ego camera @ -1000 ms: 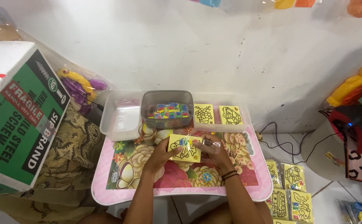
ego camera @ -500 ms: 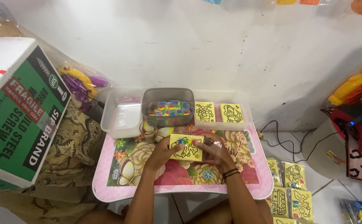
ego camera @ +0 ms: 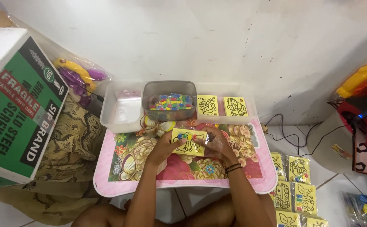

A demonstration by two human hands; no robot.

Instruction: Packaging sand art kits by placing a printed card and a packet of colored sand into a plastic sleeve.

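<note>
Head view, looking down. Both hands meet over a small pink table with a floral top (ego camera: 120, 185). Left hand (ego camera: 163, 147): fingers curled around the left edge of a yellow rectangular card with a black outline drawing (ego camera: 188, 141), gripping it. Right hand (ego camera: 216, 144): fingers closed on the card's right edge, with a clear plastic wrapper bunched under them; dark bands on that wrist. The card sits between the two hands, just above the tabletop, tilted slightly.

Just beyond the hands: a grey plastic tub of small multicoloured pieces (ego camera: 169, 101). Beyond and to the left of the left hand: an open clear plastic container (ego camera: 120, 113). Beyond the right hand: two more yellow outline cards (ego camera: 221, 106) in a clear tray. To the right of the right arm, on the floor: a stack of wrapped yellow cards (ego camera: 295, 185). Well left of the left hand: a green and white cardboard box (ego camera: 17, 105).
</note>
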